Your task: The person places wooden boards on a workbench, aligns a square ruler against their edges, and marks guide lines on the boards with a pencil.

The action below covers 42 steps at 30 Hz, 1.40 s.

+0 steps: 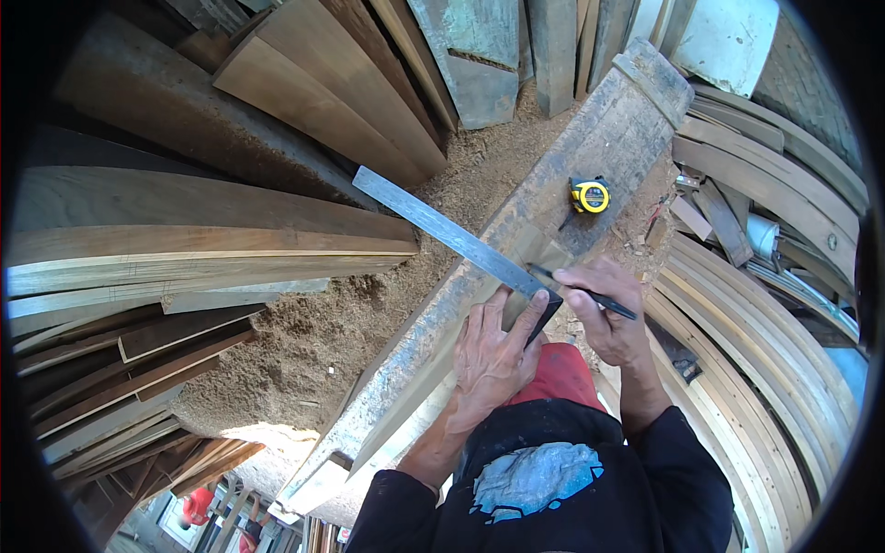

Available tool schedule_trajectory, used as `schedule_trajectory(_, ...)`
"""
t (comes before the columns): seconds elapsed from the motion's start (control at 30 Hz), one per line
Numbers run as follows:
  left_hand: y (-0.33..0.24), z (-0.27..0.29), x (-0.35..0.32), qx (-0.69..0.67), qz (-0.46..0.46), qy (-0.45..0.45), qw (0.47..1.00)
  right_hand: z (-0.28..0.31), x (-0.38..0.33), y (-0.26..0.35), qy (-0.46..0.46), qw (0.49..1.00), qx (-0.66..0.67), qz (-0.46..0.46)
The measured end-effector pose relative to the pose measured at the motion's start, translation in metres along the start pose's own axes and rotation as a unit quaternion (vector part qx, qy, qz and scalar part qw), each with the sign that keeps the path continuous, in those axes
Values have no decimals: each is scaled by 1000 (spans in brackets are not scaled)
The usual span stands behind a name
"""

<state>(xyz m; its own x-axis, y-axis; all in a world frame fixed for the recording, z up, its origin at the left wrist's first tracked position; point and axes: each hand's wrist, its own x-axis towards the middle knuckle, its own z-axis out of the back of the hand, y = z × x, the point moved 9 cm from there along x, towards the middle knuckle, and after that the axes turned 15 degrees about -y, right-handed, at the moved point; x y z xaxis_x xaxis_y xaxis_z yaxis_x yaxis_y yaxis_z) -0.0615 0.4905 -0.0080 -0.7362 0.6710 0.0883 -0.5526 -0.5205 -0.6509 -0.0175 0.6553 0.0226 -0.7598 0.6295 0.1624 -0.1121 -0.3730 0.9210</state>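
My left hand presses a try square onto a wooden board, its thumb by the square's dark stock and its fingers wrapped over the board's edge. The square's long metal blade reaches out past the bench to the upper left. In my right hand is a slim black pencil or pen, its tip close to the blade near the stock. A yellow and black tape measure rests on the bench beyond my hands.
The worn wooden bench runs diagonally, with a strip across its far end. Long planks are stacked at the left, and curved-looking boards at the right. Sawdust covers the floor. People in red show at the lower left.
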Motion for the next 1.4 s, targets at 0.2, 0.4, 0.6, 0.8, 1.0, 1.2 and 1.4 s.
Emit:
schedule_trajectory(0.2,-2,6,5,-26,-2,-27,999,15,1,21,57,997,-37,35)
schedule_trajectory(0.4,-5,0,2,-14,1,-23,1000,17,-7,24,29,996,-12,79)
schedule_trajectory(0.6,0,-3,-5,4,-13,-27,1000,39,-33,6,37,998,-29,36)
schedule_trajectory(0.8,-7,-3,-4,19,-36,-20,999,57,-46,-3,-14,999,43,2)
schedule_trajectory(1.0,-8,-5,-7,46,-48,-24,998,69,-47,-5,-52,997,60,4)
schedule_trajectory(1.2,-7,-4,-7,51,-39,-25,998,70,-38,-1,-56,997,56,11)
schedule_trajectory(1.4,-4,-6,-8,52,-27,-24,998,60,-31,-3,-48,997,52,20)
